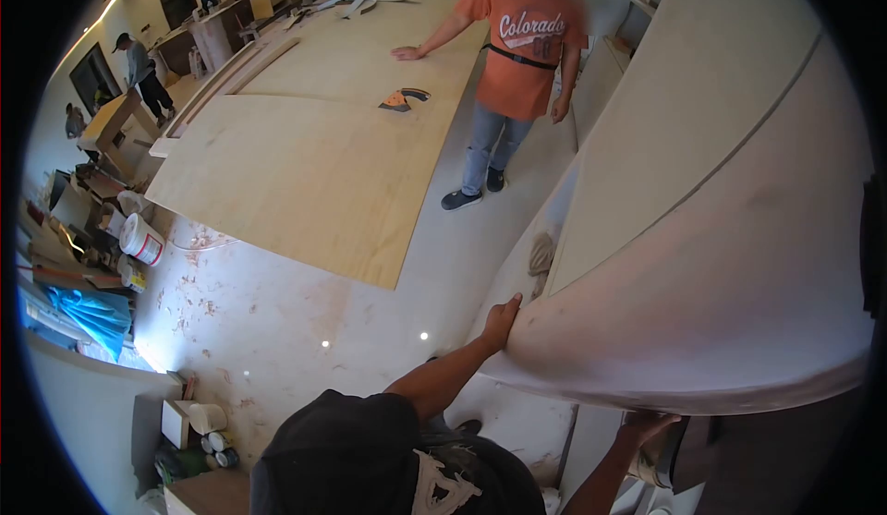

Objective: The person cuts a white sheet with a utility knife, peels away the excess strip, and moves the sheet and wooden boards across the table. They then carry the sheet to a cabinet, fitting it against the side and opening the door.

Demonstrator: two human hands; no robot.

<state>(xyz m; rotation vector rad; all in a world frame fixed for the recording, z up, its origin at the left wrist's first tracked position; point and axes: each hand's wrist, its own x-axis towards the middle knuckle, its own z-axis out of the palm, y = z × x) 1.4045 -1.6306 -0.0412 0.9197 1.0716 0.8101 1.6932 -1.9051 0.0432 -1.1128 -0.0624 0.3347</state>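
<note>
A large pale panel with a curved lower edge (684, 302) fills the right side, with a dark seam line running across it. My left hand (502, 322) is closed around its near left corner, the thumb on the upper side. Under the bottom edge, my right hand (650, 425) grips from below; its fingertips are partly hidden by the panel. A crumpled brownish cloth (541, 253) lies beside the panel, just beyond my left hand.
Large plywood sheets (305, 173) lie ahead, bearing an orange-and-black tool (405, 99). A person in an orange shirt (531, 44) stands beside them, one hand on the wood. At left are a white bucket (141, 240), blue sheeting (97, 316) and floor shavings. Other people work farther back.
</note>
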